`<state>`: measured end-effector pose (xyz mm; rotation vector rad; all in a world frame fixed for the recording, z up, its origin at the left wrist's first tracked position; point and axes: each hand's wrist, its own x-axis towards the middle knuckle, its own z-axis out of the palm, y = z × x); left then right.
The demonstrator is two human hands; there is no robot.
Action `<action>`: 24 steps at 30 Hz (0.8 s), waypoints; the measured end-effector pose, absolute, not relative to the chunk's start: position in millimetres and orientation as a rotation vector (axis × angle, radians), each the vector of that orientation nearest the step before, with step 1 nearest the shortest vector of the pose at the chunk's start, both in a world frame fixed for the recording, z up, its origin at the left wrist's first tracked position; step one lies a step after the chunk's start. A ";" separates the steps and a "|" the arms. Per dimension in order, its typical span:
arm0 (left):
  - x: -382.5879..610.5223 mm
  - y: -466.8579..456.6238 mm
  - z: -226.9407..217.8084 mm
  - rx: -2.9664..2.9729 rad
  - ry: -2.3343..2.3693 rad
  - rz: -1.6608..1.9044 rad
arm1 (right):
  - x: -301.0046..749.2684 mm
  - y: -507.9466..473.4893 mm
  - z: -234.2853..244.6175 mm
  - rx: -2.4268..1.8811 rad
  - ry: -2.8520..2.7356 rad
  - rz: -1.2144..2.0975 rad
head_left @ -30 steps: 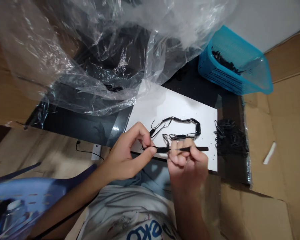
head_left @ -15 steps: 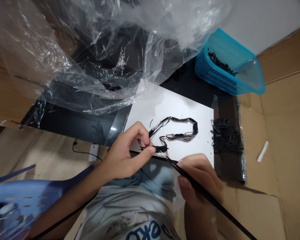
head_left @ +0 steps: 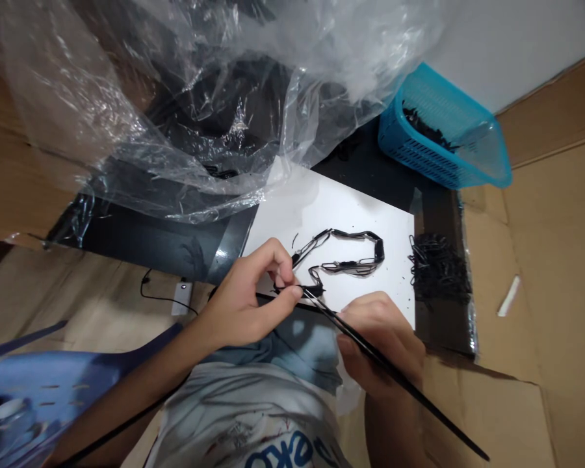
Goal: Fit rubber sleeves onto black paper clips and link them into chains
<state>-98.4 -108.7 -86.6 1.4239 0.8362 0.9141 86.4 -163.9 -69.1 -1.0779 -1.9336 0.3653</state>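
At lower centre of the frame, a left hand (head_left: pixel 238 299) with fingers (head_left: pixel 292 294) pinched tight on the near end of a black paper-clip chain (head_left: pixel 379 248), the chain looping up and right across a white board (head_left: pixel 351 208). Right at that pinch, the tip of a thin black rod (head_left: pixel 443 418), its long axis slanting down toward the lower right, gripped in the curled fingers (head_left: pixel 365 312) of a right hand (head_left: pixel 383 344). Left hand nearer the chain. Further right, a heap of loose black paper clips (head_left: pixel 439 270); upper right, a blue plastic basket (head_left: pixel 433 130).

Left hand (head_left: pixel 241 292) pinches black paperclip chain (head_left: pixel 355 234) (on white board (head_left: pixel 361 218)); right hand (head_left: pixel 383 344) grips black rod (head_left: pixel 443 418).
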 end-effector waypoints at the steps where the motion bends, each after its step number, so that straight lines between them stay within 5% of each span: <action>1: -98.7 -108.7 -86.5 1.424 0.836 0.908 | 87.3 -163.7 -67.8 -1.083 -1.945 0.385; 24: -98.4 -107.7 -87.0 1.429 0.832 0.861 | 101.9 -156.0 -57.7 -1.039 -2.225 0.402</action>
